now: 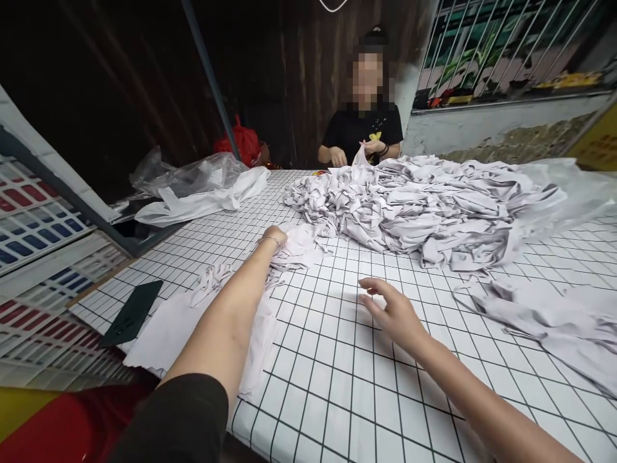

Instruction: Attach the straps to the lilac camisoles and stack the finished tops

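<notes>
My left hand [274, 236], with a thin bracelet at its wrist, is stretched out across the table. It looks curled closed on a crumpled pale lilac cloth piece [303, 247]; its fingertips are hidden. Under and beside my left forearm lie more pale cloth pieces [164, 328], spread fairly flat. My right hand [388, 305] hovers above the checked tabletop [328, 334] with thumb and fingers apart, holding nothing. Beyond both hands rises a large heap of the same pale cloth [409, 206].
More cloth [544, 308] lies at the right. Clear plastic bags [193, 177] are at the back left, and plastic sheeting [578, 193] is at the right. A dark green phone [132, 314] rests near the left edge. Opposite, a person [364, 132] handles cloth. Crates [53, 257] stand left.
</notes>
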{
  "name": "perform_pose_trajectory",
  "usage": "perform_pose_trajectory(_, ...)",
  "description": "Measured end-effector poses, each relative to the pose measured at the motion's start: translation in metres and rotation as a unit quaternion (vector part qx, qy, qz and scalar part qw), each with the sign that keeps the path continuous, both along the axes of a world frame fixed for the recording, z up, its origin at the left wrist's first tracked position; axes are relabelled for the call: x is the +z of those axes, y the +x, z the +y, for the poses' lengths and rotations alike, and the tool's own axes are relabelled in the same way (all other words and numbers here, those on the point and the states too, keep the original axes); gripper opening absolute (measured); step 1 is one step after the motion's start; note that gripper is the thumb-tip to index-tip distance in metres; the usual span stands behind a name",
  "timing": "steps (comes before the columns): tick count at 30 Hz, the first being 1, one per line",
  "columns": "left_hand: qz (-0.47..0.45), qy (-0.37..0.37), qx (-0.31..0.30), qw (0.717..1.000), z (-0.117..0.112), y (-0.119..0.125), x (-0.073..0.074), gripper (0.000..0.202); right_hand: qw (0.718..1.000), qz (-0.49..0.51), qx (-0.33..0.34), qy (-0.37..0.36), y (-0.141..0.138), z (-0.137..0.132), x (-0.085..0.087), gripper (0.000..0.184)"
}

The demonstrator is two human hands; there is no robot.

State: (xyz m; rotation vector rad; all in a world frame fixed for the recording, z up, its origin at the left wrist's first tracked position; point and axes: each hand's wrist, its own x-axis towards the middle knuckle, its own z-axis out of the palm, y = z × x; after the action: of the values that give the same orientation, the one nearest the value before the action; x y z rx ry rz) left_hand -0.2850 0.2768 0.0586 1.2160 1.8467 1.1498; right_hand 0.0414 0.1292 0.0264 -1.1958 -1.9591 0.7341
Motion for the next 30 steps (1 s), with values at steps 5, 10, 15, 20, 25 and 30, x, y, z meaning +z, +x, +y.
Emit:
perform_pose_trajectory(5,-0.101,0.011,0.008,0.995,-0.019,0.06,0.037,0.015,0.968,0.19,-0.037,-0.157,-0.031,0.021,0.025,0.036)
perform_pose_trajectory(10,-0.209,0.046,-0.144,0.966,-0.071,0.143,0.078,0.015,0.921,0.344,-0.043,-0.176,-0.066,0.051,0.061,0.035)
perform_pose_trajectory(15,-0.189,0.166,-0.228,0.941,-0.122,0.169,0.093,0.032,0.879,0.431,-0.002,-0.204,-0.017,0.039,0.089,0.009)
perform_pose_trajectory(20,-0.195,0.029,-0.429,0.881,-0.152,0.193,0.061,0.041,0.806,0.452,0.121,-0.363,0.048,0.011,0.115,0.009)
perform_pose_trajectory(25,-0.324,-0.104,-0.463,0.819,-0.177,0.22,0.038,0.04,0.832,0.396,0.126,-0.367,0.104,-0.016,0.125,0.012)
perform_pose_trajectory(30,-0.452,-0.092,-0.419,0.782,-0.185,0.233,0.06,0.052,0.872,0.215,0.153,-0.412,0.15,-0.046,0.111,0.049)
